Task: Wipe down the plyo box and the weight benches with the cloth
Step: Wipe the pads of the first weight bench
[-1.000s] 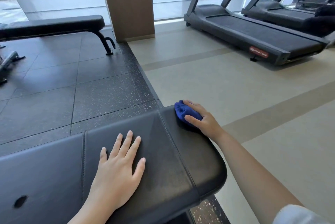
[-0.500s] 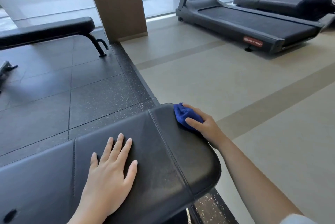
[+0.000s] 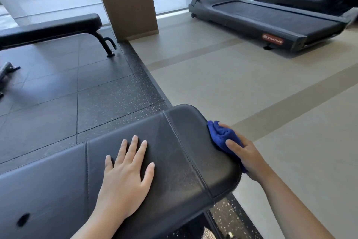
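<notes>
A black padded weight bench [image 3: 174, 142] fills the lower part of the view, its rounded end pointing right. My left hand [image 3: 126, 173] lies flat on the pad with fingers straight and spread. My right hand [image 3: 248, 157] holds a bunched blue cloth [image 3: 220, 136] against the right end edge of the pad, fingers wrapped over it. Part of the cloth is hidden under my palm. A second black bench [image 3: 50, 27] stands at the far left on the dark rubber floor. No plyo box is in view.
A wooden pillar [image 3: 126, 0] rises behind the rubber floor's edge. Two treadmills [image 3: 267, 18] stand at the back right on beige floor. A dark piece of equipment [image 3: 6, 72] shows at the left edge.
My right hand has slid the cloth from the far corner of the pad's end round to its right edge, towards me. My left hand stays flat on the pad.
</notes>
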Available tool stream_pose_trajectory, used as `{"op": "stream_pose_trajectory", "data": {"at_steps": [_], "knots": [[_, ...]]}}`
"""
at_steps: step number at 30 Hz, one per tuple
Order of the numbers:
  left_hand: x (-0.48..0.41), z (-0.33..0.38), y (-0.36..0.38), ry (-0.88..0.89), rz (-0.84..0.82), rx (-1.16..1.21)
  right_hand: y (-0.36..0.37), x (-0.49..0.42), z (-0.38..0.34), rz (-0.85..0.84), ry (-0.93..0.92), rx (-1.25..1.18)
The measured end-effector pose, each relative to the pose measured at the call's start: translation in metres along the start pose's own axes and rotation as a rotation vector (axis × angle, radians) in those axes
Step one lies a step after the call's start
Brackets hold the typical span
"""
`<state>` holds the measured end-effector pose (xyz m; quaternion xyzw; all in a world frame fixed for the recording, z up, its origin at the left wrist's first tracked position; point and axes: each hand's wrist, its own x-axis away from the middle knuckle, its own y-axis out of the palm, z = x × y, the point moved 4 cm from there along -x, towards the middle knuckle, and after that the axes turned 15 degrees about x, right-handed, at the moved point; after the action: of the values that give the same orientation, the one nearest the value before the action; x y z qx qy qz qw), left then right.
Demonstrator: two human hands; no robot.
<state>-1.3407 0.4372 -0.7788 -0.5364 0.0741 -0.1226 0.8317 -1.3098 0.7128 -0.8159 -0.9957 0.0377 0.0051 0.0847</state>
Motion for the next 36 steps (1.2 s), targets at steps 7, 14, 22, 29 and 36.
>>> {"op": "stream_pose_trajectory", "data": {"at_steps": [7, 14, 22, 29, 36], "knots": [[-0.003, 0.001, -0.001, 0.019, -0.003, 0.013, 0.015, -0.083, -0.016, -0.038, -0.041, 0.111], [-0.003, 0.000, -0.002, 0.016, -0.021, -0.016, 0.008, 0.008, -0.014, 0.103, 0.004, 0.014], [-0.002, 0.000, -0.001, 0.026, -0.038, -0.007, 0.052, 0.077, -0.015, 0.866, -0.006, 0.458], [-0.003, 0.002, -0.001, 0.041, -0.048, 0.013, 0.097, 0.090, -0.023, 1.092, -0.182, 0.960], [-0.003, 0.000, 0.001, 0.044, -0.052, 0.010, 0.068, 0.054, -0.048, 0.686, -0.395, 1.375]]}}
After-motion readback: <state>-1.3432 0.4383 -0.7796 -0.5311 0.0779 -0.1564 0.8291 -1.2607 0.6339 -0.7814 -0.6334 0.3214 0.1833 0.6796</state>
